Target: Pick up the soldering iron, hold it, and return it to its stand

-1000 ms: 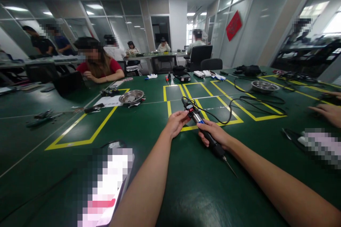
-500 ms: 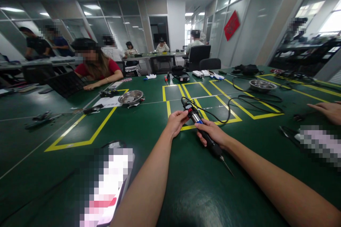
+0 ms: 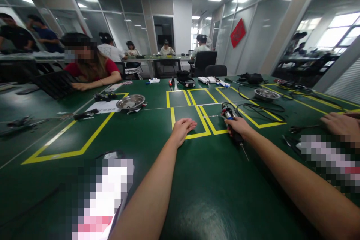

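My right hand (image 3: 241,127) is wrapped around a corded electric screwdriver (image 3: 238,137), black with a silver and blue band near its cable end. Its long thin bit points down toward me, and its black cord (image 3: 270,105) trails off to the right across the table. My left hand (image 3: 181,131) is apart from the tool, over the near edge of a yellow-taped rectangle (image 3: 197,135). Its fingers are loosely bent and hold nothing.
Metal bowls stand at the left (image 3: 131,102) and right (image 3: 267,95) of the green table (image 3: 194,187). A phone-like device with a blurred screen (image 3: 109,191) lies near my left forearm. Another person's hand (image 3: 339,125) rests at the right edge. A person in red (image 3: 109,67) sits at the left.
My left hand has let go of the cable end of the electric screwdriver. My right hand has carried the tool to the right, away from the left hand. The view has shifted slightly.
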Available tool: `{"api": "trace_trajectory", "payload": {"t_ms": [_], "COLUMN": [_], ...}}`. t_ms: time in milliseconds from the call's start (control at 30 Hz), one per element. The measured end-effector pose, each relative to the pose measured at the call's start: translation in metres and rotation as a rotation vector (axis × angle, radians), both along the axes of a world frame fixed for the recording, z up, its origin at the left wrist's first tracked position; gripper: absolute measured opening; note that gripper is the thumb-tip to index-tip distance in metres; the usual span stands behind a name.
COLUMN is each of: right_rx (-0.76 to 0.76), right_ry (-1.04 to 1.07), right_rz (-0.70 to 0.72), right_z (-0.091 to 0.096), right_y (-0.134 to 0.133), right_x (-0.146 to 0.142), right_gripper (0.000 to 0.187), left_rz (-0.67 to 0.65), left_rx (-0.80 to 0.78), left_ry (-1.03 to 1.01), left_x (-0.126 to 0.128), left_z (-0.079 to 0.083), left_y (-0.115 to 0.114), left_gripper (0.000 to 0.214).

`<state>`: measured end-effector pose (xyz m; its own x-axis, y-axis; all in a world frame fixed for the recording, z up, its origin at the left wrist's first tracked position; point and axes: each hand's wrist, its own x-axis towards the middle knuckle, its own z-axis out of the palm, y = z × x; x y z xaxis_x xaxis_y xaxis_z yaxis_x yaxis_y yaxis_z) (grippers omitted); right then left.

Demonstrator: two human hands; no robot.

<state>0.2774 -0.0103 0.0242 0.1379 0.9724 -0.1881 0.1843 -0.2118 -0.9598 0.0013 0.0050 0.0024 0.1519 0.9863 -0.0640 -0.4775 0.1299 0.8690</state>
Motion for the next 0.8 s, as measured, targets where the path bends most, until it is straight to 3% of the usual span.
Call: {"api": "trace_trajectory", "payload": {"t_ms": [67, 133, 200, 267, 367, 433, 633, 800], "right_rx": [-0.019, -0.055, -0.089, -0.121, -0.166, -0.181, -0.186, -0.164], "right_ry": [-0.262, -0.841, -1.260, -1.495, -1.621, -1.625, -1.649, -1.633], "right_rz": [-0.120, -0.205, -0.174, -0.048, 0.138, 0.189, 0.228, 0.176], "right_z": [0.015, 0.033, 0.049, 0.060, 0.068, 0.069, 0.067, 0.066], "right_y": [0.012, 0.022, 0.031, 0.037, 0.042, 0.043, 0.044, 0.046], "right_x": [0.026, 0.048, 0.064, 0.074, 0.078, 0.077, 0.073, 0.070], "right_gripper": [0.038, 0.040, 0.046, 0.044, 0.034, 0.030, 0.032, 0.034], "left_rz": [-0.006, -0.013, -0.017, -0.018, -0.017, -0.019, -0.014, -0.015], "left_rx": [0.005, 0.008, 0.011, 0.015, 0.012, 0.009, -0.002, 0.001], "left_ry": [0.007, 0.005, 0.000, 0.001, 0.011, 0.012, 0.009, 0.019], "left_x": [-0.001, -0.001, -0.002, -0.002, -0.003, -0.002, -0.001, -0.001], "left_z": [-0.001, -0.003, -0.006, -0.007, -0.007, -0.006, -0.004, -0.001], "left_y": [0.000, 0.002, 0.003, 0.004, 0.004, 0.003, 0.002, 0.001], "left_gripper": [0.006, 0.007, 0.009, 0.011, 0.010, 0.008, 0.005, 0.003]}}
